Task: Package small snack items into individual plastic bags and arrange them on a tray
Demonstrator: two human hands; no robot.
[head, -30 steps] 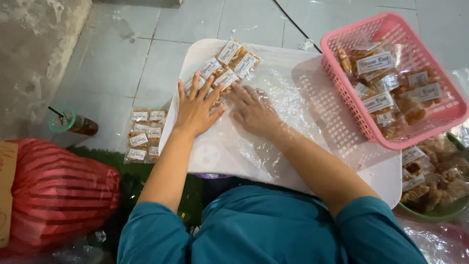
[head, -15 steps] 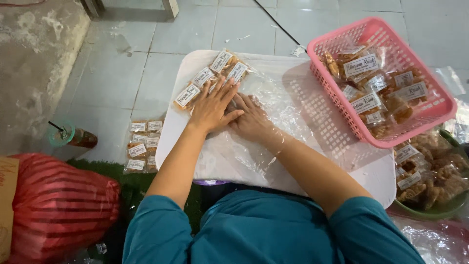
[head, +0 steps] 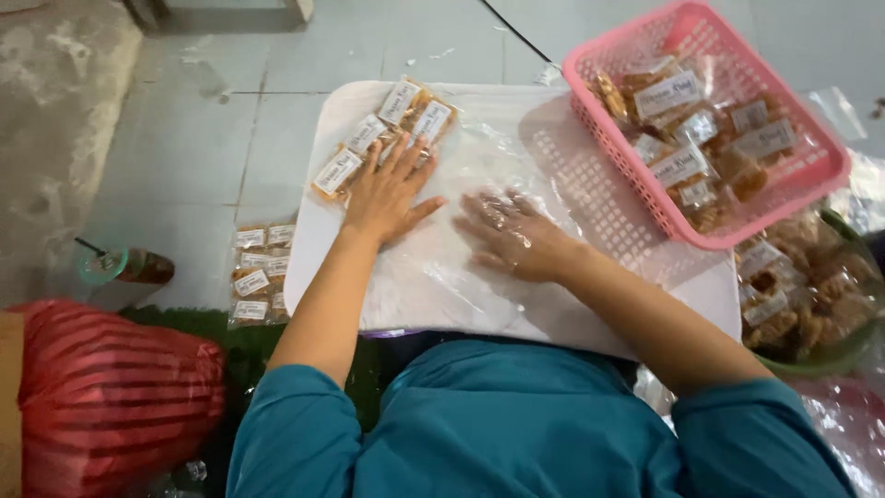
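A clear plastic bag (head: 479, 157) lies spread on a white board (head: 701, 304) across my lap. Several small labelled snack packets (head: 373, 134) sit inside the bag at its far left end. My left hand (head: 387, 192) lies flat on top of the plastic, fingers spread and touching those packets. My right hand (head: 512, 232) is inside the bag under the film, flat with fingers apart, near the board's middle and a palm's width right of the left hand.
A pink basket (head: 784, 198) of snack packets rests on the board's right corner. A green bowl (head: 853, 346) of more packets is below it. A filled bag of packets (head: 256, 272), a drink cup (head: 124, 266) and a red sack (head: 111, 387) lie on the floor at left.
My right hand has slid right and back, away from the packets and from my left hand. The left hand stays pressed on the packets.
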